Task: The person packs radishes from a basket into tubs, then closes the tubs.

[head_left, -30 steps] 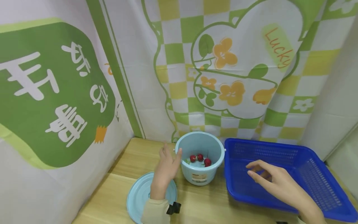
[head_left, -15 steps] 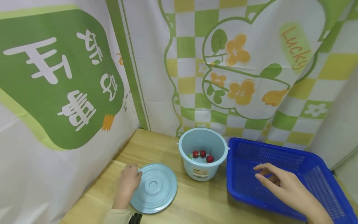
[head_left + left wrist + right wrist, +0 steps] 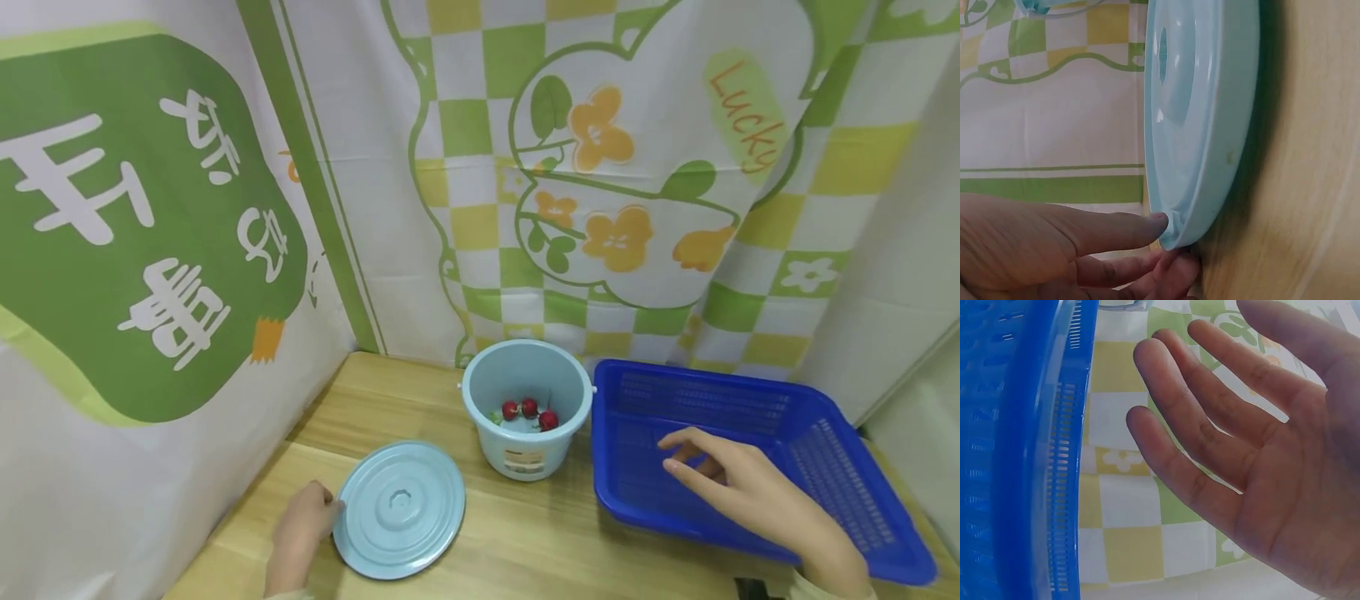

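Observation:
At its left edge, a round light-blue plastic bucket lid [image 3: 399, 510] is pinched by my left hand [image 3: 296, 533]. In the left wrist view the thumb [image 3: 1125, 231] lies on the lid's rim and the fingertips are tucked under it; that edge of the lid [image 3: 1235, 106] appears just off the wood. My right hand [image 3: 738, 487] hovers over the blue basket with loosely bent fingers and holds nothing. Between the lid and the basket stands a light-blue bucket [image 3: 525, 450]. Inside it lie three small red radishes [image 3: 548, 420], one with a thin root.
A deep-blue slotted plastic basket [image 3: 622, 508] stands on the right, close beside the bucket. All of it sits on a wooden tabletop [image 3: 525, 542]. Printed cloth [image 3: 480, 183] hangs behind the bucket and basket, and another printed cloth [image 3: 202, 467] bounds the left side.
My left hand has moved from beside the bucket, across the lid, to the lid's left edge, and now pinches it. My right hand has stayed over the basket. The head view has shifted slightly.

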Available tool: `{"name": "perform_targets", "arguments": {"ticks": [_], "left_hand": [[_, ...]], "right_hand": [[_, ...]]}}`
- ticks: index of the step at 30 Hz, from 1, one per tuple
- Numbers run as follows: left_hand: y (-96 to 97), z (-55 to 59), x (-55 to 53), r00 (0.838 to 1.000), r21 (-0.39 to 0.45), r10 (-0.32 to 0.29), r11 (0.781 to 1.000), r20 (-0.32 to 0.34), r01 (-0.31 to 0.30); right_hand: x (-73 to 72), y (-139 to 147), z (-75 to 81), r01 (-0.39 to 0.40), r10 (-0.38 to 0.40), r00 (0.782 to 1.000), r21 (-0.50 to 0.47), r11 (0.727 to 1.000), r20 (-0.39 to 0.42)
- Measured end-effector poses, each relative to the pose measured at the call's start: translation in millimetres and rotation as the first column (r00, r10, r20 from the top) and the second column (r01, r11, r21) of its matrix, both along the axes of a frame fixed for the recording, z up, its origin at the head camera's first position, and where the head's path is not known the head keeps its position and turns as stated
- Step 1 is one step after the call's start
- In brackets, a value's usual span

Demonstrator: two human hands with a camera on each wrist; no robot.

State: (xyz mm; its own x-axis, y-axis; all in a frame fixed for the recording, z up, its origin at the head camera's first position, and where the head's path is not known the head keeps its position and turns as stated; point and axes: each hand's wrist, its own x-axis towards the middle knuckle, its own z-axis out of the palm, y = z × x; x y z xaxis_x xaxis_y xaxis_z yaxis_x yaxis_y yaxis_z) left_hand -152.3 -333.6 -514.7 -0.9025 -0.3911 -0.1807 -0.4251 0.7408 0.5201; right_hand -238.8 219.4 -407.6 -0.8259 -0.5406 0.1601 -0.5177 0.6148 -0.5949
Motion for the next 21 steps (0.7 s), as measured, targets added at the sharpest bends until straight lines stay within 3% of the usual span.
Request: {"name": "perform_targets", "arguments": {"ticks": [7, 12, 15, 21], "left_hand": [[-10.1, -15.1, 3.2, 0.997, 0.137, 0.045, 0.99, -0.07, -0.035], [-10.9, -19.9, 2.8, 0.99, 0.191, 0.071, 0.98, -0.121, -0.046], [-11.9, -22.3, 3.6, 0.988, 0.312, 0.105, 0.948, -0.115, -0.065], [-13.5, -24.2, 6.1, 0.983, 0.526, 0.158, 0.846, -0.098, -0.084]], "right_hand": [[-2.7, 1, -2.5, -0.039, 0.038, 0.999, 0.021, 0.999, 0.024], [-3.9, 3, -3.4, -0.046, 0.044, 0.997, 0.035, 0.998, 0.057], [-4.7, 3, -4.6, -0.059, 0.056, 0.995, 0.036, 0.998, 0.077], [-5.6, 5, -7.0, -0.088, 0.084, 0.991, 0.038, 0.995, 0.106]]}}
